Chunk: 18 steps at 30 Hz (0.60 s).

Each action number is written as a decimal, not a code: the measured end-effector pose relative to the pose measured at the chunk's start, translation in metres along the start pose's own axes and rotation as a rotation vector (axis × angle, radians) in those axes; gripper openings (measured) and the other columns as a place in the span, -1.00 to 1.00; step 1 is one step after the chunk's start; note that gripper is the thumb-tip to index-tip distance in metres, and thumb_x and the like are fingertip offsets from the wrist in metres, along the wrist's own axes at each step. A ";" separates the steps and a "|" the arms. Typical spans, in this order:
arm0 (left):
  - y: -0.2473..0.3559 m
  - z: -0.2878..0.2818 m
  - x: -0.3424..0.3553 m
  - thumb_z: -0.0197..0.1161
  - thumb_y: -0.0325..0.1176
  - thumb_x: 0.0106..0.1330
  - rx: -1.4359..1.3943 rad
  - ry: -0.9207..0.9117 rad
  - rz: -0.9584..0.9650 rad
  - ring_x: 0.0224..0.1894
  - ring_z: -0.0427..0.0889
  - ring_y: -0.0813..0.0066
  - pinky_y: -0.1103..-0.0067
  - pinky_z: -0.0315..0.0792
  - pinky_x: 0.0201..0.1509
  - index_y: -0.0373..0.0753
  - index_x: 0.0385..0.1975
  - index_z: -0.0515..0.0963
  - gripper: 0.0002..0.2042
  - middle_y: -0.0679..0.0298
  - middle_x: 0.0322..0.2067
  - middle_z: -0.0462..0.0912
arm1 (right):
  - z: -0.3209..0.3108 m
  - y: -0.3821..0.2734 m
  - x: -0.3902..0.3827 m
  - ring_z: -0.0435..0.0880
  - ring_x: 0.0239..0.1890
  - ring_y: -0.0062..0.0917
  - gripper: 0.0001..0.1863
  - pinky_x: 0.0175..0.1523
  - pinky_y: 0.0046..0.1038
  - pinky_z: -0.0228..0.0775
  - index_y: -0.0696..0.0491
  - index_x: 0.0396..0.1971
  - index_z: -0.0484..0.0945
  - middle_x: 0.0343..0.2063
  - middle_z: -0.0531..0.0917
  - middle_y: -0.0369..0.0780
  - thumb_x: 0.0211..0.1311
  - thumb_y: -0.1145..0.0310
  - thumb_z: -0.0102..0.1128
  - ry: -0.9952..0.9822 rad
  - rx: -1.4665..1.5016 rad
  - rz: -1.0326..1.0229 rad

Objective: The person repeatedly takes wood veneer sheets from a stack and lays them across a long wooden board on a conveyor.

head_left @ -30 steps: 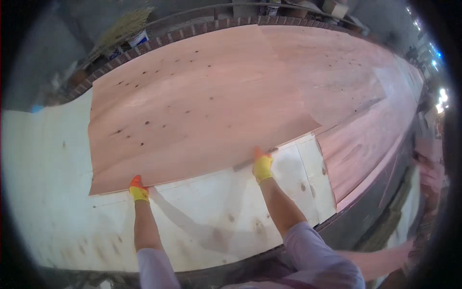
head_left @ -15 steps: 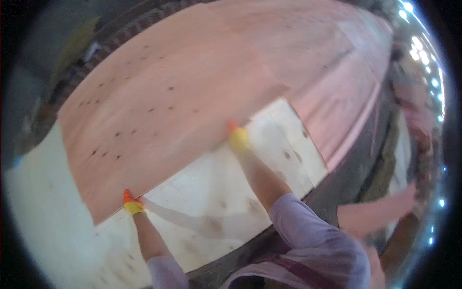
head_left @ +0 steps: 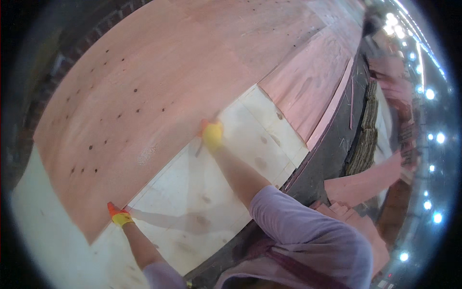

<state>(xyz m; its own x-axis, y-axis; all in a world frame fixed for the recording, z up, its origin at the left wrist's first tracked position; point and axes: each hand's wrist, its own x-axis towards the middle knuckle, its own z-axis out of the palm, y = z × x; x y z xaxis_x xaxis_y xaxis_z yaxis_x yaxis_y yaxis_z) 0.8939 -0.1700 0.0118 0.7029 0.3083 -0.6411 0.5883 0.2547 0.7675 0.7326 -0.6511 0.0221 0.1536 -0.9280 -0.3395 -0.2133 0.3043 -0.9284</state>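
— Start at the centre. See what there?
— See a broad pinkish-brown veneer sheet (head_left: 159, 77), spread flat across the middle and upper left, dotted with small dark knots. Notice its near edge slanting from lower left up toward the right, plus a whitish mottled patch (head_left: 147, 154) close to that edge.
— Lying on what?
— On pale wood (head_left: 250, 115), bare along the near side and again at the far left, crossed by soft arm shadows.
— And the left hand?
— Find the left hand (head_left: 119, 214) gloved in orange and yellow, at the near edge, not far from the sheet's lower corner. Cannot tell a clamped grip from a loose one there.
— Same for the right?
— Find the right hand (head_left: 211, 134) farther up the same edge, likewise gloved, somewhat blurred. Cannot tell about that grip either. Follow the forearm back to a lavender sleeve (head_left: 293, 212).
— Further out?
— Past the pale wood's upper right side, see a streaked pink sheet (head_left: 303, 79), bordered by a narrow pink strip (head_left: 332, 108). Beyond, spot a ragged-edged brown stack (head_left: 364, 144), with loose pink pieces (head_left: 365, 178) below. Toward the rim, see bright lights (head_left: 439, 138). At upper left, make out a dim, brick-like border (head_left: 55, 65).
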 end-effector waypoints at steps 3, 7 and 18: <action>-0.001 0.018 0.007 0.07 0.00 0.17 -0.019 -0.027 0.021 0.10 0.34 0.48 0.61 0.27 -0.05 -0.13 0.14 0.26 -0.44 0.38 0.17 0.25 | -0.017 0.060 0.045 0.39 -0.75 -0.53 -0.86 -0.71 -0.47 0.27 0.07 -0.45 0.36 -0.66 0.43 -0.27 0.05 0.39 0.11 -0.173 -0.174 -0.347; 0.004 -0.031 0.002 -0.19 0.07 0.27 -0.275 -0.201 0.109 0.33 -0.10 0.44 0.21 -0.27 0.31 -0.14 0.28 -0.05 -0.36 0.34 0.31 -0.08 | 0.002 -0.012 -0.021 0.38 -0.74 -0.55 -0.85 -0.67 -0.44 0.29 -0.01 -0.57 0.28 -0.71 0.37 -0.31 0.15 0.39 0.00 -0.294 0.330 0.169; 0.011 -0.058 -0.235 0.24 0.24 -0.17 1.533 0.007 0.275 0.09 0.35 0.02 0.23 0.21 0.13 0.07 0.20 0.15 -0.14 -0.09 0.08 0.30 | -0.028 -0.048 0.010 0.42 -0.77 -0.54 -0.75 -0.77 -0.61 0.19 0.01 -0.41 0.36 -0.66 0.46 -0.23 0.15 0.13 0.09 -0.398 -0.031 0.180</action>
<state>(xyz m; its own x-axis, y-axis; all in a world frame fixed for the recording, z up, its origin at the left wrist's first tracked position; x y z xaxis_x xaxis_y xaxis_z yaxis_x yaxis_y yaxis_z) 0.7117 -0.1864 0.1706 0.8543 0.1921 -0.4829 0.2811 -0.9524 0.1184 0.7179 -0.6814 0.0676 0.4698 -0.7039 -0.5327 -0.2988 0.4411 -0.8463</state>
